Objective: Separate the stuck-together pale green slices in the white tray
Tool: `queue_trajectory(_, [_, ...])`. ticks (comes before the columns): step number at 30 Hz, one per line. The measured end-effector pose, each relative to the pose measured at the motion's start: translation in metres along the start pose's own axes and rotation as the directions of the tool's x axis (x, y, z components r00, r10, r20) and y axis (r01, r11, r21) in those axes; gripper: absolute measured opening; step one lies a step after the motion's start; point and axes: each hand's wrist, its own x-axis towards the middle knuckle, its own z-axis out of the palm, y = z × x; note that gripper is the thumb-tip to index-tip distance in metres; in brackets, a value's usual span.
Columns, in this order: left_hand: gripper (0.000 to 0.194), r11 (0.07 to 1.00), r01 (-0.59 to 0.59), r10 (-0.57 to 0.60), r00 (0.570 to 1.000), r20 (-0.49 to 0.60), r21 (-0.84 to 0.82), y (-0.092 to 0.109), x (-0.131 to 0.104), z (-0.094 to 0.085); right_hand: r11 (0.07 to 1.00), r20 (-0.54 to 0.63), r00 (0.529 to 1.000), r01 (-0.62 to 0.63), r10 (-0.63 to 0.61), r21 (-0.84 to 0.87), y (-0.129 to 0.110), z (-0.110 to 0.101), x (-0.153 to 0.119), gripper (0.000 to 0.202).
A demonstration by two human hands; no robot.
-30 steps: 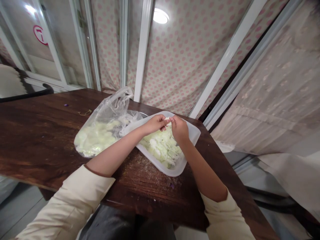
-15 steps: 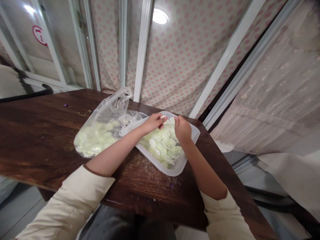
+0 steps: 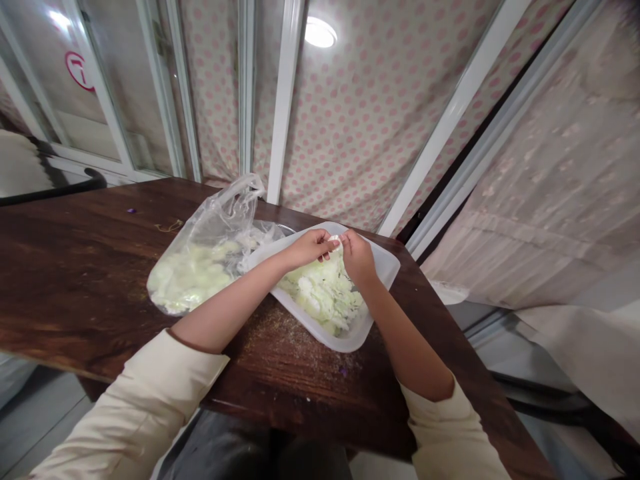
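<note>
Over the far part of a white plastic tray (image 3: 353, 343), my left hand (image 3: 313, 247) pinches a pale piece of cabbage leaf (image 3: 335, 239) between thumb and fingers. My right hand (image 3: 357, 255) is closed on the same piece from the other side, its fingertips close to the left ones. Beneath both hands, torn pale green cabbage (image 3: 323, 293) is heaped in the tray. A clear plastic bag (image 3: 200, 250) with more pale green leaves inside stands to the left of the tray, partly behind my left forearm.
The dark wooden table (image 3: 75, 267) carries scattered crumbs in front of the tray. A thin yellowish tie (image 3: 169, 227) and a small purple scrap (image 3: 131, 211) lie at the back left. Behind the table rise framed glass panels with a dotted curtain (image 3: 350, 133).
My right hand has shifted left, closer to my left hand. The gap between the two hands has narrowed, with the cabbage piece between them. Tray and bag have stayed put.
</note>
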Motion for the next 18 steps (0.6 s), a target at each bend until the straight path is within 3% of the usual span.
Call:
queue_trajectory(3, [0.023, 0.999, 0.047, -0.047, 0.998, -0.034, -0.011, -0.001, 0.001, 0.0, 0.994, -0.097, 0.993, -0.072, 0.065, -0.078, 0.006, -0.003, 0.001, 0.025])
queue_trajectory(5, [0.022, 0.998, 0.057, -0.058, 0.997, -0.041, -0.026, -0.002, 0.002, 0.0, 0.996, -0.119, 0.989, -0.088, 0.085, -0.022, 0.012, -0.002, 0.002, 0.028])
queue_trajectory(11, [0.02, 0.999, -0.018, 0.019, 1.0, 0.025, -0.05, -0.002, 0.001, -0.002, 0.906, 0.12, 0.992, -0.026, -0.027, 0.422, 0.012, 0.012, 0.002, 0.03])
queue_trajectory(18, [0.024, 0.999, -0.009, 0.01, 1.0, 0.021, -0.047, -0.001, 0.0, -0.001, 0.86, 0.077, 0.997, -0.048, 0.011, 0.509, 0.007, 0.012, 0.002, 0.027])
